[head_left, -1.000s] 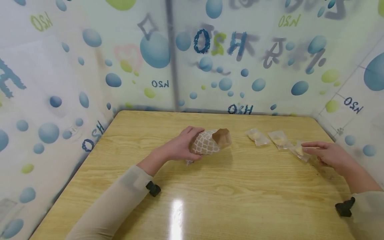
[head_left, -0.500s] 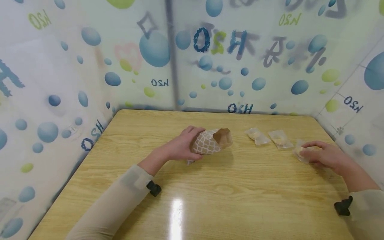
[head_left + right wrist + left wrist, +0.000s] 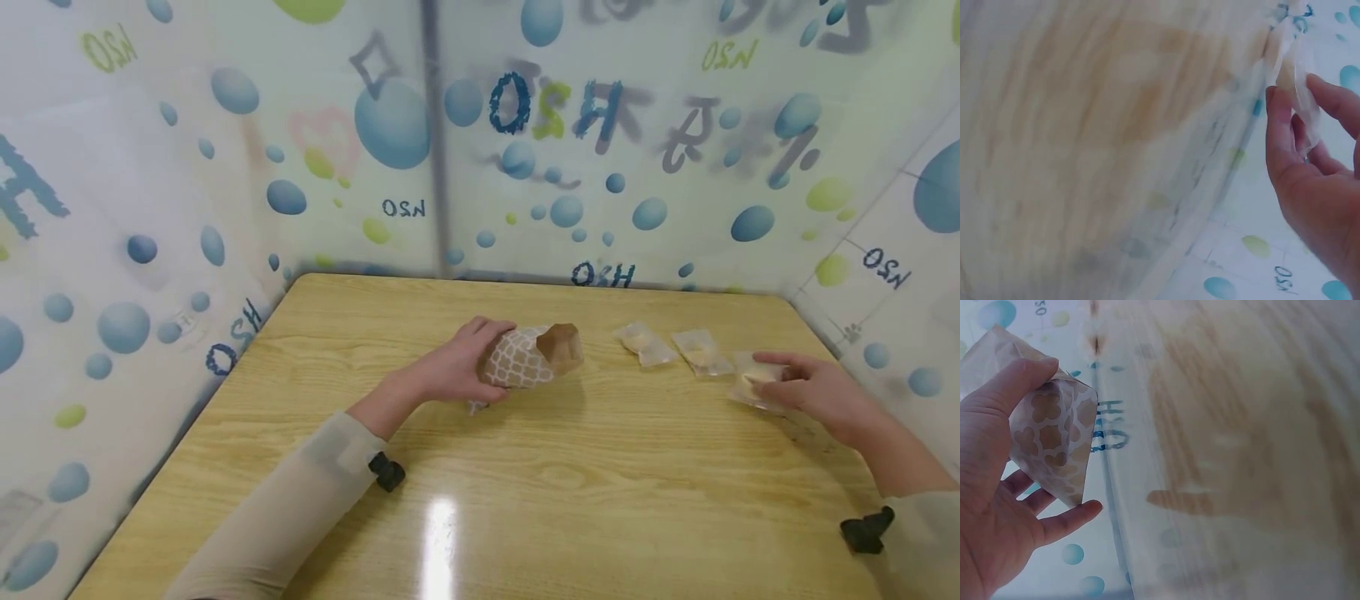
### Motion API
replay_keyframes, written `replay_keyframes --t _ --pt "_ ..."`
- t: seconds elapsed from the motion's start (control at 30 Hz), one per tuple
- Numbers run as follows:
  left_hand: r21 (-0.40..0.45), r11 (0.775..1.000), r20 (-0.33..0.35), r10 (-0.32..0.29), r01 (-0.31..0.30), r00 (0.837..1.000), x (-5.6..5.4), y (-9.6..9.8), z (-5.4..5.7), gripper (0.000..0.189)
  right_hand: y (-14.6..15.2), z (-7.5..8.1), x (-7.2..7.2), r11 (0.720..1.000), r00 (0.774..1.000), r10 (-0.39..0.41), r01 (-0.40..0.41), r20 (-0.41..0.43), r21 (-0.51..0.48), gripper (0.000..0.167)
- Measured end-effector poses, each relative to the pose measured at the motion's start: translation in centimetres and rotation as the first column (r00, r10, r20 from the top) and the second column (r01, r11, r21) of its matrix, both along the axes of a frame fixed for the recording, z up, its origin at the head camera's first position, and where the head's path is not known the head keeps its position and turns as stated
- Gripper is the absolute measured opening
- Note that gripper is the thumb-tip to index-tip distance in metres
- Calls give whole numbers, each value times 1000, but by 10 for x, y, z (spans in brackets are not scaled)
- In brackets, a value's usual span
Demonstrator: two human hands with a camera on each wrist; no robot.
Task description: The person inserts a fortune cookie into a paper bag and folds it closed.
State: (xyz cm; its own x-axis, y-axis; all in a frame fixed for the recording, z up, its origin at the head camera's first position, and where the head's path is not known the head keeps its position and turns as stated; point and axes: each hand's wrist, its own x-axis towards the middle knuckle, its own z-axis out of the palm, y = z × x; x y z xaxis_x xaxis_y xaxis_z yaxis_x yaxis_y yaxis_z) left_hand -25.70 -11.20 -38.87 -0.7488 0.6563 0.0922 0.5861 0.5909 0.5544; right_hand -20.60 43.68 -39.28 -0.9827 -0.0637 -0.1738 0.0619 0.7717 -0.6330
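Observation:
In the head view my left hand [image 3: 461, 367] grips a brown paper bag [image 3: 517, 358] with a white lattice pattern. The bag lies tilted on its side, its open mouth facing right. The left wrist view shows the thumb across the paper bag [image 3: 1054, 425] and fingers behind its lower end. At the right my right hand [image 3: 828, 396] pinches a small clear packet [image 3: 750, 379] with something pale inside. In the right wrist view the packet [image 3: 1297, 94] sits between thumb and fingertips. Two similar packets, a left one [image 3: 643, 344] and a middle one [image 3: 702, 352], lie between the bag and my right hand.
The wooden table [image 3: 600, 483] runs up to patterned curtain walls [image 3: 487, 192] at the back and both sides. A black wrist camera [image 3: 387, 472] sits on the left sleeve, another black camera [image 3: 866, 531] on the right.
My right fingers have closed on the rightmost packet, which has turned and shifted slightly under them. The left hand keeps its hold on the paper bag, nearly unmoved.

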Motion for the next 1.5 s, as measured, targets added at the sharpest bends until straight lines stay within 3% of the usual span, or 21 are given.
replay_keyframes --t 0.23,0.43,0.63,0.87,1.17,1.3,1.5 --pt "-2 1000 8 1 -1 1000 0 1 1 103 -29 16 5 999 999 11 -9 -51 53 77" --pt "-1 1000 26 2 -2 1000 0 2 1 103 -68 26 7 998 995 54 -57 -86 -28 69" --pt "2 1000 24 11 -11 1000 0 1 1 106 -112 38 6 988 994 85 -92 -63 -121 68" --pt "1 1000 29 20 -20 999 1 0 2 108 -159 52 4 932 985 162 -171 -55 -320 64" --pt "-1 1000 40 7 -7 999 2 1 0 105 -199 56 -3 886 964 254 -266 -83 -380 55" --pt "5 1000 46 3 -3 999 2 3 -1 105 -212 53 -8 884 961 261 -276 -91 -376 53" --pt "-7 1000 52 -12 12 999 4 4 0 107 -220 52 -15 907 968 232 -252 -98 -337 54"
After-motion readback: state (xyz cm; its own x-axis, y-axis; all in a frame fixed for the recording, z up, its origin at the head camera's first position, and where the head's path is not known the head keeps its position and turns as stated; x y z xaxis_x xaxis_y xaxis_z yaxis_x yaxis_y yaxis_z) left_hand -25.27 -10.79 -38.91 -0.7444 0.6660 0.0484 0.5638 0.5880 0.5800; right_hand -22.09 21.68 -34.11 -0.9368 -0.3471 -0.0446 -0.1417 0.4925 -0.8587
